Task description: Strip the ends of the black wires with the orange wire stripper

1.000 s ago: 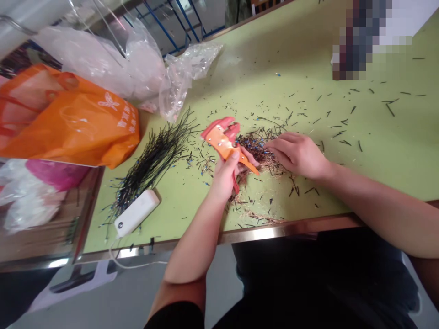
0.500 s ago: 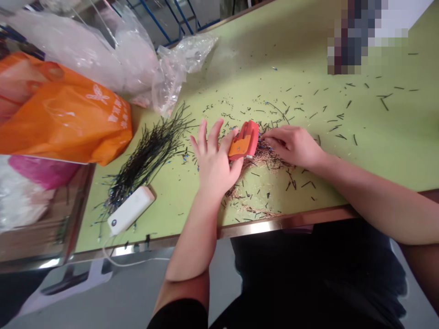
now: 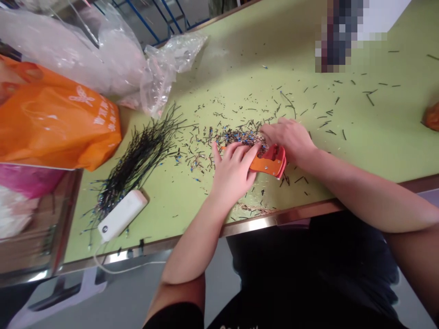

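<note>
A: Where's the wire stripper?

B: Flat on the tabletop, btwn the hands. Long axis runs approx L–R across the view: orange body toward the left, red grips curving off to the right.

A: Which hand's nearer?

B: Left hand. Its fingers lie over the stripper's left end. Right hand is right above the red end, touching or just beside it, can't tell which.

A: Either one gripping?

B: Neither's clenched. Left fingers are long and fairly straight; can't tell if they're holding. Right's curled, fingertips down at the wire bits; pinch or no pinch, can't tell.

A: Materials?

B: Stripper's glossy plastic w/ small metal rivets. Bits are short, thin, black, some w/ blue tips, scattered loose. Long black wire bundle lies further left, bristly, w/ a smooth white power bank beside it.
</note>
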Action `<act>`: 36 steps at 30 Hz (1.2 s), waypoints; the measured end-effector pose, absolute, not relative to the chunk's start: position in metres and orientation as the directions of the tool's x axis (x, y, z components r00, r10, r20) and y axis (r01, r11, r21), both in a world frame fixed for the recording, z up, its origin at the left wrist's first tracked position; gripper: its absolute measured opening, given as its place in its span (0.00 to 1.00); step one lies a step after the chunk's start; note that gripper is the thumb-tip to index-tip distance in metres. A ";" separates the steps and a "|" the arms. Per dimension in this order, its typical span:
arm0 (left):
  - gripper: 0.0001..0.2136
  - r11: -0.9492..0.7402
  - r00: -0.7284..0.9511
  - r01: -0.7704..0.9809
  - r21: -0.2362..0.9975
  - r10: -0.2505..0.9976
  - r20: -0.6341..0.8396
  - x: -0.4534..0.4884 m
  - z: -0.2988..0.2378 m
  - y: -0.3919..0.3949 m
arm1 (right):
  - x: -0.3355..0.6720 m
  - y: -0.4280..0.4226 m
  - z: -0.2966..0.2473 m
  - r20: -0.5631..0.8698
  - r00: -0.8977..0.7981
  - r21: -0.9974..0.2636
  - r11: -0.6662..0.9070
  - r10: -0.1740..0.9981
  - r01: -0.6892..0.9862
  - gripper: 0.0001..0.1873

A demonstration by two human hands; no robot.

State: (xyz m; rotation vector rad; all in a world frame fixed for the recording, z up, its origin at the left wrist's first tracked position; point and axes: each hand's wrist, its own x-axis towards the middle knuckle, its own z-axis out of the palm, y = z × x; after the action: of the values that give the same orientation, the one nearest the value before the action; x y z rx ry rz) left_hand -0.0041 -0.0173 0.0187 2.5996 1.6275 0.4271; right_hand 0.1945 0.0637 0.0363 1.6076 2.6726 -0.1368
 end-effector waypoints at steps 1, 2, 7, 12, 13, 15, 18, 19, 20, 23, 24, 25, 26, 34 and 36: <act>0.27 -0.469 0.430 0.867 0.169 0.875 0.222 -0.006 0.017 -0.017 | 0.195 0.066 0.034 -0.044 -0.470 -0.059 0.467 0.882 0.882 0.13; 0.27 -0.489 0.448 0.859 0.154 0.862 0.236 -0.009 0.016 -0.017 | 0.197 0.068 0.031 -0.019 -0.467 -0.057 0.465 0.884 0.883 0.14; 0.28 -0.492 0.443 0.860 0.135 0.851 0.284 -0.022 0.014 -0.011 | 0.204 0.074 0.020 0.108 -0.494 -0.056 0.501 0.863 0.863 0.17; 0.29 -0.445 0.368 0.876 0.186 0.866 0.339 -0.020 0.013 -0.009 | 0.205 0.072 0.019 0.125 -0.522 -0.061 0.532 0.844 0.845 0.16; 0.29 -0.446 0.371 0.875 0.189 0.868 0.329 -0.018 0.012 -0.009 | 0.204 0.071 0.019 0.122 -0.523 -0.066 0.533 0.843 0.843 0.16; 0.27 -0.462 0.399 0.867 0.184 0.867 0.297 -0.016 0.011 -0.010 | 0.202 0.070 0.020 0.117 -0.519 -0.070 0.529 0.847 0.846 0.16; 0.26 -0.529 0.486 0.833 0.162 0.840 0.240 -0.014 0.011 -0.013 | 0.201 0.069 0.021 0.100 -0.509 -0.058 0.516 0.855 0.855 0.14; 0.26 -0.550 0.513 0.821 0.156 0.829 0.223 -0.014 0.011 -0.014 | 0.201 0.069 0.021 0.098 -0.511 -0.055 0.517 0.854 0.854 0.13; 0.26 -0.565 0.531 0.811 0.152 0.820 0.215 -0.015 0.011 -0.014 | 0.201 0.069 0.021 0.101 -0.517 -0.051 0.523 0.850 0.851 0.12; 0.26 -0.546 0.501 0.822 0.165 0.829 0.248 -0.015 0.009 -0.013 | 0.200 0.068 0.023 0.108 -0.528 -0.045 0.534 0.843 0.844 0.11; 0.26 -0.530 0.475 0.829 0.180 0.836 0.275 -0.015 0.009 -0.012 | 0.200 0.068 0.024 0.102 -0.528 -0.046 0.534 0.843 0.844 0.10; 0.26 -0.516 0.450 0.834 0.196 0.841 0.299 -0.014 0.008 -0.011 | 0.199 0.067 0.025 0.090 -0.530 -0.049 0.535 0.843 0.843 0.10; 0.26 -0.506 0.432 0.837 0.209 0.844 0.317 -0.014 0.007 -0.010 | 0.199 0.066 0.026 0.077 -0.533 -0.054 0.538 0.842 0.841 0.09; 0.27 -0.506 0.463 0.855 0.117 0.845 0.270 -0.023 0.012 -0.011 | 0.199 0.068 0.023 0.101 -0.523 -0.035 0.529 0.846 0.848 0.13; 0.26 -0.485 0.432 0.864 0.134 0.852 0.296 -0.026 0.012 -0.010 | 0.200 0.068 0.024 0.096 -0.524 -0.035 0.529 0.846 0.848 0.13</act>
State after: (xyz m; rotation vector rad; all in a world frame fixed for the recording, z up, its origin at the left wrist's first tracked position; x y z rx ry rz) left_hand -0.0258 -0.0098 0.0118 2.6904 1.6123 0.5202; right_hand 0.2003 0.0682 0.0237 1.5746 2.8340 0.0261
